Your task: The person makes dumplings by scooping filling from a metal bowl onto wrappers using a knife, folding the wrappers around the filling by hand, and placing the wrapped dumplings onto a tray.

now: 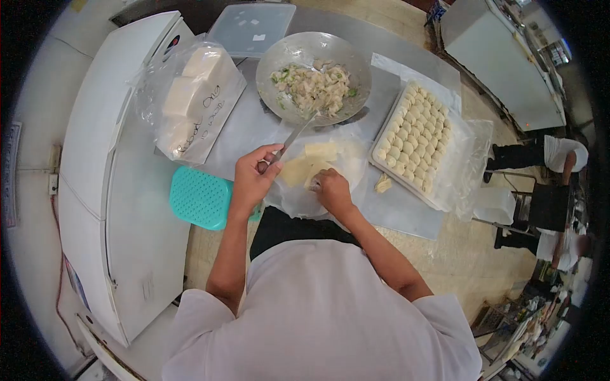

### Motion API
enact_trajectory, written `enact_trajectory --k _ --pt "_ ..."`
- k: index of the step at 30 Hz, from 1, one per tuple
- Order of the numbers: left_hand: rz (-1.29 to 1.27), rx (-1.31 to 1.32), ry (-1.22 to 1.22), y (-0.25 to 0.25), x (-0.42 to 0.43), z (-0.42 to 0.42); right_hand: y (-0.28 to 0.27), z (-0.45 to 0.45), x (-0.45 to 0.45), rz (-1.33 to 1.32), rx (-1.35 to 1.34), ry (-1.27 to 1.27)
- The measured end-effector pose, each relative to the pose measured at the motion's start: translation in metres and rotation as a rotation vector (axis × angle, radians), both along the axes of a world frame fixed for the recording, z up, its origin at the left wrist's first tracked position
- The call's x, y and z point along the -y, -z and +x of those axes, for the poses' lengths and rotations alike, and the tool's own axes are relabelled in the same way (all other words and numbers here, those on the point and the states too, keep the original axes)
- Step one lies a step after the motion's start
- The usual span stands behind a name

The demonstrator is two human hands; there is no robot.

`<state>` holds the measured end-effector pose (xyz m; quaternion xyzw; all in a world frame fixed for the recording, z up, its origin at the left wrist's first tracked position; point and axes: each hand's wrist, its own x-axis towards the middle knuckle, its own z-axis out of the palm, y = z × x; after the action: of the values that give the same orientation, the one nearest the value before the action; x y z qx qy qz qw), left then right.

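My left hand (252, 178) is closed round the brown handle of a narrow metal spreading knife (293, 135). Its tip reaches over the near rim of a large metal bowl (265, 79) with a pale chopped filling (318, 86) flecked with green. My right hand (332, 192) is curled, its fingers pinching a pale dumpling wrapper (315, 183), mostly hidden by the hand. Between and ahead of the hands, yellowish wrappers (320, 150) lie in piles on clear plastic (305, 206).
To the right, a tray (406, 183) holds rows of filled dumplings (416, 136); a dough scrap (383, 183) lies beside it. At left are a bag of wrapper blocks (197, 101), a turquoise perforated basket (200, 197) and a white freezer (143, 190). A lidded container (251, 28) stands behind. People (559, 155) are farther right.
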<state>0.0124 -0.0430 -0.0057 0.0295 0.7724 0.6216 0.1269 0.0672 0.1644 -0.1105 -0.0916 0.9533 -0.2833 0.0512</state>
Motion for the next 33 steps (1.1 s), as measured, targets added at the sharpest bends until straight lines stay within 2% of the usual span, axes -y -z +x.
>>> enact_trajectory --k 3,5,10,12,13,15,16,17,18,19,21,22,24,25,27,28,30,33 --pt "-0.067 -0.040 0.021 0.020 0.004 0.005 -0.002 0.007 0.000 -0.057 -0.085 0.044" --pt "-0.079 0.028 0.064 0.023 0.002 0.009 0.000 0.008 0.001 -0.083 -0.095 0.046" --pt "-0.136 -0.023 0.087 0.056 -0.007 0.010 0.002 -0.001 -0.008 -0.157 -0.063 0.096" --pt "-0.167 -0.036 0.105 0.060 -0.011 0.010 -0.003 -0.005 -0.022 -0.504 0.202 0.246" --pt "-0.190 -0.094 0.116 0.060 -0.013 0.009 -0.006 -0.006 -0.030 -0.505 0.193 0.246" --pt "-0.213 -0.154 0.130 0.057 -0.013 0.000 -0.012 -0.002 -0.049 -0.837 0.201 0.328" --pt "-0.294 -0.288 0.124 0.046 -0.011 -0.013 -0.016 0.000 -0.057 -0.838 0.197 0.330" --pt "-0.374 -0.421 0.117 0.034 -0.011 -0.026 -0.019 0.002 -0.065 -1.068 0.251 0.391" --pt "-0.560 -0.355 0.165 -0.002 -0.016 -0.040 -0.022 0.004 -0.069 -1.298 0.305 0.449" --pt "-0.561 -0.362 0.166 -0.007 -0.023 -0.055 -0.022 0.004 -0.067 -1.300 0.298 0.447" --pt "-0.783 -0.476 0.182 -0.014 -0.038 -0.090 -0.020 0.000 -0.062 -1.757 0.385 0.660" --pt "-0.782 -0.484 0.180 -0.008 -0.049 -0.108 -0.032 0.000 -0.059 -1.757 0.378 0.654" --pt "-0.954 -0.463 0.385 0.021 -0.067 -0.139 -0.064 0.003 -0.052 -2.184 0.654 0.521" --pt "-0.954 -0.467 0.381 0.027 -0.068 -0.146 -0.060 0.007 -0.050 -2.183 0.652 0.515" --pt "-1.074 -0.336 0.564 0.031 -0.070 -0.161 -0.045 0.011 -0.051 -2.180 0.584 0.665" --pt "-1.075 -0.345 0.574 0.013 -0.069 -0.162 -0.040 0.013 -0.054 -2.187 0.570 0.668" --pt "-1.056 -0.438 0.625 -0.022 -0.060 -0.161 -0.031 0.019 -0.058 -2.053 0.528 0.662" --pt "-0.967 -0.566 0.601 -0.006 -0.085 -0.156 -0.013 0.017 -0.055 -2.015 0.539 0.725"
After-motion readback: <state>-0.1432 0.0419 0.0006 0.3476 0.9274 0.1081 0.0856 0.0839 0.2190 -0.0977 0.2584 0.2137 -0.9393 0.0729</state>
